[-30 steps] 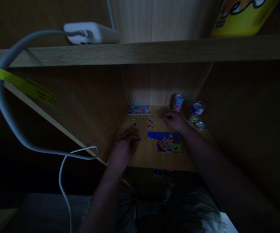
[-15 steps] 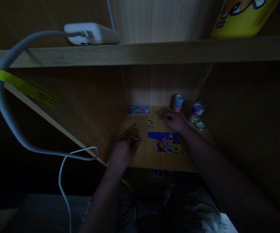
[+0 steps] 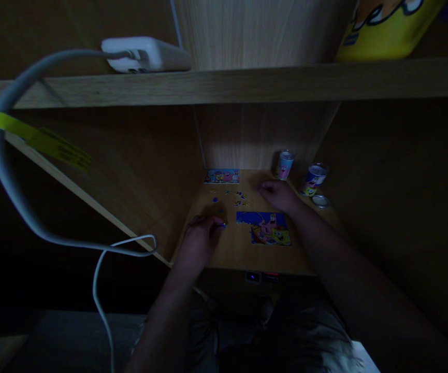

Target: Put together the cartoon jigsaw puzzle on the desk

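Observation:
Left of a partly joined cartoon jigsaw puzzle, my left hand pinches a small jigsaw piece between thumb and fingers. The puzzle's lower left portion has a stepped gap. Several loose puzzle pieces lie on the desk above it. Beyond the puzzle's upper right, my right hand rests with its fingers curled together on the desk. Whether anything is in those fingers is too dark to tell. A finished-looking cartoon puzzle strip lies flat at the back left.
A pink and blue tin and a second cartoon tin stand at the back right, with a round lid beside them. Overhead, a shelf carries a white adapter; its thick cable loops down the left side.
My left hand has turned the pinched piece slightly, and its fingers have shifted a little. My right hand stays in nearly the same spot.

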{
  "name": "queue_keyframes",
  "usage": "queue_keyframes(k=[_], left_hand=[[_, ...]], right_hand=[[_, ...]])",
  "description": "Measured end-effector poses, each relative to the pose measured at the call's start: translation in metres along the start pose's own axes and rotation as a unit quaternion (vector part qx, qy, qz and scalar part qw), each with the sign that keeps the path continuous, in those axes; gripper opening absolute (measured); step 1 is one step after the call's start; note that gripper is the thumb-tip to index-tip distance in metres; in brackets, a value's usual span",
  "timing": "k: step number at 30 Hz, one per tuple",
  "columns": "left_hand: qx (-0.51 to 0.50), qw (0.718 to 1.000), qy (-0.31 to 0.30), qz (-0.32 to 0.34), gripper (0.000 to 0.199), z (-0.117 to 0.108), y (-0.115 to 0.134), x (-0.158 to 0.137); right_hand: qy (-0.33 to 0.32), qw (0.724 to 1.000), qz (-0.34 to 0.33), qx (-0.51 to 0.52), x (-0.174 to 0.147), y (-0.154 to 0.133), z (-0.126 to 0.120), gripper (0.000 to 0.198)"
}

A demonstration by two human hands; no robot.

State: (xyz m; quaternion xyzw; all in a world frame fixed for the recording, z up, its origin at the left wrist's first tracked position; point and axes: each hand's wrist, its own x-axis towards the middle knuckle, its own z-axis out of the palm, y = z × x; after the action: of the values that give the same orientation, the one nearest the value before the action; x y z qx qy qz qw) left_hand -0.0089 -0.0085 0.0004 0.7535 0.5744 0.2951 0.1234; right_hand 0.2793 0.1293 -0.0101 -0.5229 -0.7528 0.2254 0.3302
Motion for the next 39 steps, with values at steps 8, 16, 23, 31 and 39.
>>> queue_keyframes(k=[8, 16, 23, 31, 39], left_hand=[[0.006, 1.000, -0.001, 0.025, 0.016, 0.001, -0.003, -0.001], [0.022, 0.999, 0.004, 0.037, 0.022, 0.002, -0.002, -0.001], [0.033, 0.999, -0.002, 0.033, 0.021, 0.000, 0.000, -0.001], [0.036, 0.999, -0.013, 0.036, 0.009, -0.002, 0.005, -0.002], [0.043, 0.998, -0.011, 0.041, 0.007, -0.001, 0.008, -0.002]], right_hand=[[-0.008, 1.000, -0.003, 0.002, -0.001, -0.006, -0.001, 0.036], [-0.015, 1.000, -0.012, 0.005, -0.001, -0.004, 0.000, 0.038], [-0.023, 1.000, -0.010, -0.004, -0.001, -0.005, -0.001, 0.038], [-0.027, 1.000, -0.005, -0.004, -0.001, -0.004, 0.001, 0.037], [-0.033, 0.999, 0.000, -0.004, -0.001, -0.002, 0.001, 0.041]])
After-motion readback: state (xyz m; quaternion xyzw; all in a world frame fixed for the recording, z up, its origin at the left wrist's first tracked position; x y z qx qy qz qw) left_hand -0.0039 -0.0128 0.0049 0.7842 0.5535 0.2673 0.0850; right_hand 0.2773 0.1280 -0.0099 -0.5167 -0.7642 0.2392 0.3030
